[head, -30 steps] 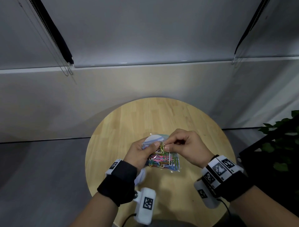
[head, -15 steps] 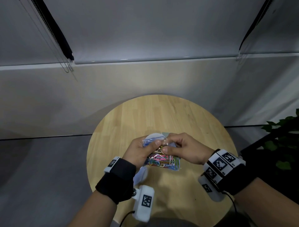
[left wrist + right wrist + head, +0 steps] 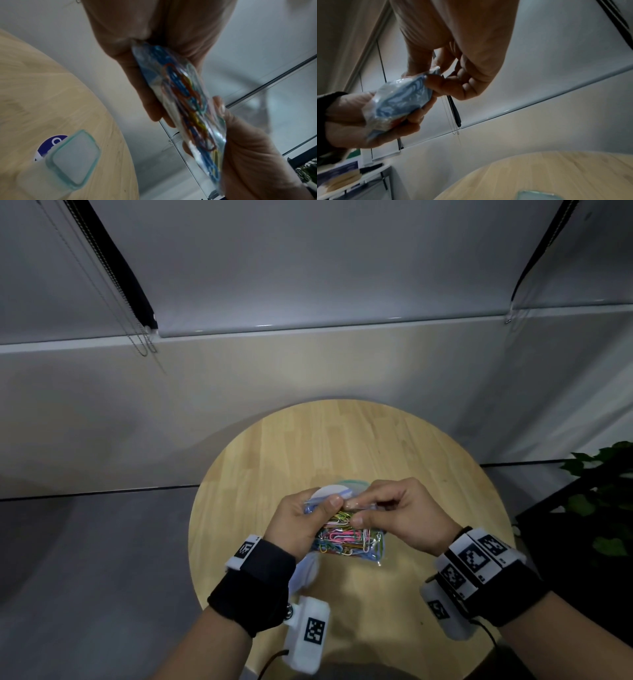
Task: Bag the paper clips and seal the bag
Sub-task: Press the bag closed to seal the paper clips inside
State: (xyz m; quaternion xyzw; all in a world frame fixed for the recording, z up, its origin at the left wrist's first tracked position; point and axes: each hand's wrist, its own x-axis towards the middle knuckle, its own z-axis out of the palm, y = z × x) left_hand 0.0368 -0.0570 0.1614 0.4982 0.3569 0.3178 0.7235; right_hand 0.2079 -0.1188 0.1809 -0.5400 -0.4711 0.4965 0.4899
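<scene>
Holding the clear bag [image 3: 349,537] up over the round tabletop [image 3: 342,446], paper clips [image 3: 342,537] all sitting inside it. Left hand [image 3: 301,525] gripping the bag's left side, thumb on top. Right hand [image 3: 404,515] pinching the bag's top edge between thumb and fingers [image 3: 356,503]. Small clear container [image 3: 72,159] sitting on the tabletop, beyond the bag.

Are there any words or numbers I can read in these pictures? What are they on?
No word or number reads clearly.
Round purple and white sticker on the table: one white ring-shaped mark, maybe "O", the rest hidden by a clear box.
Wrist bands: black and white square code patterns, no letters.
Bag of paper clips: no print visible.
</scene>
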